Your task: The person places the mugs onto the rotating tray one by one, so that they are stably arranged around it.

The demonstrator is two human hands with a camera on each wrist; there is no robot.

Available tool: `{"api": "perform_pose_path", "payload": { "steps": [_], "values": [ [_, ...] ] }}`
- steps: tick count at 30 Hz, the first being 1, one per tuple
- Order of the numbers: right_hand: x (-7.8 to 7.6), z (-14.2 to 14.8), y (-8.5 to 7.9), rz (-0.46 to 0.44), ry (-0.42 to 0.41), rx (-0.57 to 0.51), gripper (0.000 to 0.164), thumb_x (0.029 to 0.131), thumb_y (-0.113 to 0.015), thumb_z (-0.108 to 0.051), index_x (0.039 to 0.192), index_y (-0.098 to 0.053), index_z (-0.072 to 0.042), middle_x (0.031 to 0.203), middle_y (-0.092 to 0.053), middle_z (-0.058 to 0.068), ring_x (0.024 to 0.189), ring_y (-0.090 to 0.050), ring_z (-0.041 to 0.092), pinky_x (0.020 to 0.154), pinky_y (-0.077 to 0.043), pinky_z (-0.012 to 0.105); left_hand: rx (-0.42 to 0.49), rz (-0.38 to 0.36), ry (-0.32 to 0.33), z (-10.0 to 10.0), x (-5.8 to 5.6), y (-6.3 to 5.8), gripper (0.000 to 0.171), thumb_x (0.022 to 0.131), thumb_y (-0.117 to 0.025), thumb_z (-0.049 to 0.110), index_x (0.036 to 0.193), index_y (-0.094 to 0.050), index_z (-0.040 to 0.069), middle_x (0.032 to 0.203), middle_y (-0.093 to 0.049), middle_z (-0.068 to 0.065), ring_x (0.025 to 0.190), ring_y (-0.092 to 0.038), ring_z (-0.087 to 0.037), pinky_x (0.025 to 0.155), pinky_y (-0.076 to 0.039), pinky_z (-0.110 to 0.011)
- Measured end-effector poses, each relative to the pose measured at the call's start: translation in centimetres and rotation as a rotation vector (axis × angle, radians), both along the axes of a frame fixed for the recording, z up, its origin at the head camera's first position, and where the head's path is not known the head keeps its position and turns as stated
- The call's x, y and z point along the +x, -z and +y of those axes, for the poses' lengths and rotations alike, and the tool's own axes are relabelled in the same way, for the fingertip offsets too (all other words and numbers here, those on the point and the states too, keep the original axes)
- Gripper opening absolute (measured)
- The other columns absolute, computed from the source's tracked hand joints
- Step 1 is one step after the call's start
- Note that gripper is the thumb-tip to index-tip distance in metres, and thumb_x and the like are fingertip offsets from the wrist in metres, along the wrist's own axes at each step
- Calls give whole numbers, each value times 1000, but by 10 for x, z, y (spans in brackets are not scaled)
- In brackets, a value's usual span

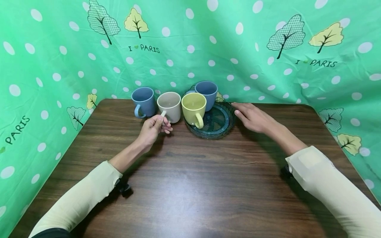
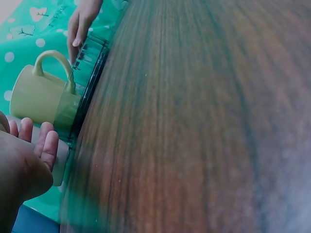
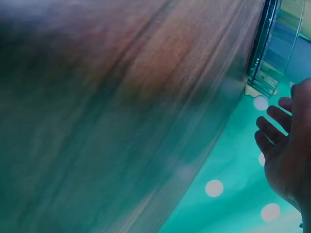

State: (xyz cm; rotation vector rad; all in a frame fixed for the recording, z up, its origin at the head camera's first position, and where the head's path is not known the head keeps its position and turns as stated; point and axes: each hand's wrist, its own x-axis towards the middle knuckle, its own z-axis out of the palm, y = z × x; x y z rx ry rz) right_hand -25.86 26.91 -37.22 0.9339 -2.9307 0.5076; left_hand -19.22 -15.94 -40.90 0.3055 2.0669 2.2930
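- Left hand [image 1: 153, 130]: pinching the handle of the pale grey mug [image 1: 172, 110], upright just beside the clear tray [image 1: 205, 136].
- Right hand [image 1: 251, 117]: fingers extended at the tray's rim; contact unclear.
- Risk: close spacing could bring a knock against the yellow mug [image 1: 190, 110]; handle-only hold may allow tilting.
- Surface: dark wood-grain table [image 1: 190, 185].
- Room: green dotted curtain [image 1: 190, 62] behind.

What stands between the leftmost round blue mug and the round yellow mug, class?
One round, pale grey mug stands there, held by the left hand; the head view shows it.
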Motion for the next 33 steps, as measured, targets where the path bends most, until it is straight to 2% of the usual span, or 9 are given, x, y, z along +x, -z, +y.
{"api": "perform_pose_path", "payload": {
  "steps": [13,26,33],
  "values": [
    [-24,-10,8,-84,0,7,58,125,-38,-25,171,-36,9,178,-38,34,167,-35,54,139,-29,68,8,17,9,0,4,2,36,123,-37,10,100,-62,1,94,-71,1,86,-78,-11,81,-66,-25],
    [-38,-20,11,-84,-3,10,60,125,-36,-27,175,-28,5,183,-28,31,170,-28,53,141,-24,67,8,12,12,-1,10,2,34,123,-37,10,101,-61,-1,95,-71,-1,86,-77,-12,80,-66,-25],
    [-42,-25,9,-127,9,10,62,126,-32,-30,177,-24,4,184,-24,31,171,-25,53,141,-22,67,8,12,13,-2,10,0,34,123,-37,9,100,-61,1,95,-71,0,86,-78,-12,81,-66,-25]
  ]
}}
